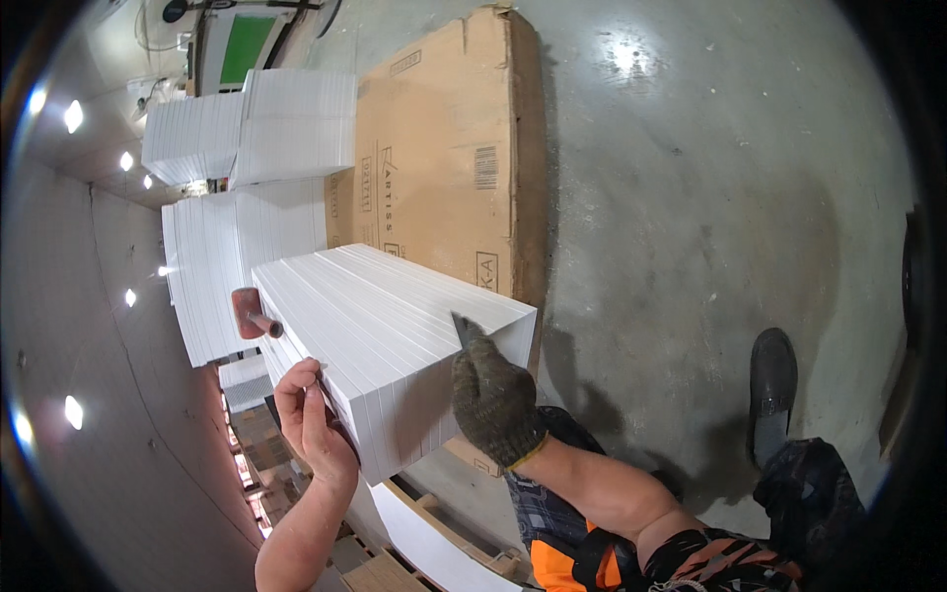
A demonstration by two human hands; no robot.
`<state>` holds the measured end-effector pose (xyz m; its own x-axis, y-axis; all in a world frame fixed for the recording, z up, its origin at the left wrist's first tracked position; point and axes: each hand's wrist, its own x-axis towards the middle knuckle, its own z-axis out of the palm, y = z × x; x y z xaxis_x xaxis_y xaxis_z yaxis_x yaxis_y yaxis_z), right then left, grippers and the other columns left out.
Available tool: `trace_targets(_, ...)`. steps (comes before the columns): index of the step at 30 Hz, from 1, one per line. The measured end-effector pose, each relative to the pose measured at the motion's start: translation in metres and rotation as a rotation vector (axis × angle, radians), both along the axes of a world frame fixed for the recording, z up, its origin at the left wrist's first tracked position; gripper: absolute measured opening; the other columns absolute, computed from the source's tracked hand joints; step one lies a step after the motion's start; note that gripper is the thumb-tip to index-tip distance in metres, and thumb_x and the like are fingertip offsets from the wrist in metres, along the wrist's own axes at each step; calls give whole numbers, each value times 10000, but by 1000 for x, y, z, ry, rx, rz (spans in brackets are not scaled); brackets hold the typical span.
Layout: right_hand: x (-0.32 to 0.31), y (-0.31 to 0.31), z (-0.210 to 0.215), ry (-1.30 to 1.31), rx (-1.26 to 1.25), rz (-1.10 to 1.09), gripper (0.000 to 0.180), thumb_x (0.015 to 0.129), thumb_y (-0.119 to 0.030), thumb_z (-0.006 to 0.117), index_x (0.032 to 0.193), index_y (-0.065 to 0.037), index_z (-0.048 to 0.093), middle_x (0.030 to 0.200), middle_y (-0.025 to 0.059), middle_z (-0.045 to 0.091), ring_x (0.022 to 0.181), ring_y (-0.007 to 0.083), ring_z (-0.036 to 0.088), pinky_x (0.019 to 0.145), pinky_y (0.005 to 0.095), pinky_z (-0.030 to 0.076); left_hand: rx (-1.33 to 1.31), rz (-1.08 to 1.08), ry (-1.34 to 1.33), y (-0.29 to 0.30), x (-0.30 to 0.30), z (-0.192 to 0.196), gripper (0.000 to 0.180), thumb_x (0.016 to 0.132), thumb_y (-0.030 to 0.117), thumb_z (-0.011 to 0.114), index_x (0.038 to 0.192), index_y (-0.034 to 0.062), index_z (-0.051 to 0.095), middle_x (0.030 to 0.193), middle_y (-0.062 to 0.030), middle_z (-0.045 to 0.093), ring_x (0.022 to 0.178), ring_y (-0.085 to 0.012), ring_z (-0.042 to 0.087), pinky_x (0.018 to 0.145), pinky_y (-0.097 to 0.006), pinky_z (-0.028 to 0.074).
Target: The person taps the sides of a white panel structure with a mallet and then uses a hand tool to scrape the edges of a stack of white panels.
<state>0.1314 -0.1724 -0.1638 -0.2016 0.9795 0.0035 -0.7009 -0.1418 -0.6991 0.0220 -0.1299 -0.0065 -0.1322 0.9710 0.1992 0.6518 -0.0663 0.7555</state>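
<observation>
A stack of white panels [380,331] stands in front of me, its long edges lined up side by side. My right hand [496,403], in a dark knitted glove, is closed around a tool with a dark, pointed flat blade [461,329]; its handle is hidden in the glove. The blade tip lies against or just over the panel edges. At the stack's near left edge is my bare left hand [321,424], thumb and forefinger pinched together; whatever is between them is too small to make out. A reddish mallet [249,313] rests at the stack's far left end.
Beyond the stack lies a large brown cardboard box [444,148]. More white panel stacks [296,123] stand to its left. Grey concrete floor [671,217] stretches to the right, where a shoe [772,370] shows. Wooden pallets [380,572] are at the bottom.
</observation>
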Motion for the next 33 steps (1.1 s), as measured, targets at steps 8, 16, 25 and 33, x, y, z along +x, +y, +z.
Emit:
trace_targets(8, 0, 3, 93, -294, 459, -444, 582, 828, -163, 572, 1353, 56, 444, 759, 135, 602, 649, 249, 605, 502, 380, 462, 43, 367, -173, 8, -12, -1, 147, 986, 110, 466, 1055, -5, 527, 1148, -102, 571, 1103, -220, 526, 1051, -374, 364)
trace_targets(16, -12, 11, 61, -583, 408, -415, 578, 875, -181, 553, 1390, 57, 444, 973, 153, 627, 776, 244, 609, 632, 396, 508, 7, -235, 135, -6, -17, -1, 538, 997, 432, 351, 699, 4, 482, 1173, -148, 477, 1256, -287, 413, 1140, -469, 230)
trace_targets(25, -3, 21, 50, -486, 472, -567, 512, 902, -259, 524, 1358, -25, 509, 1041, 153, 595, 948, 309, 601, 839, 481, 487, -29, -66, 317, -5, -20, 6, 421, 957, 332, 403, 1153, -29, 496, 1200, -112, 479, 1160, -205, 486, 1036, -352, 360)
trace_targets(33, -26, 36, -65, -592, 314, -727, 533, 839, -281, 645, 1300, -28, 554, 1222, 187, 574, 1149, 378, 539, 1052, 526, 388, -80, -61, 246, -7, -12, 7, 455, 998, 292, 322, 1119, -120, 471, 1209, -135, 420, 1345, -249, 359, 1228, -458, 178)
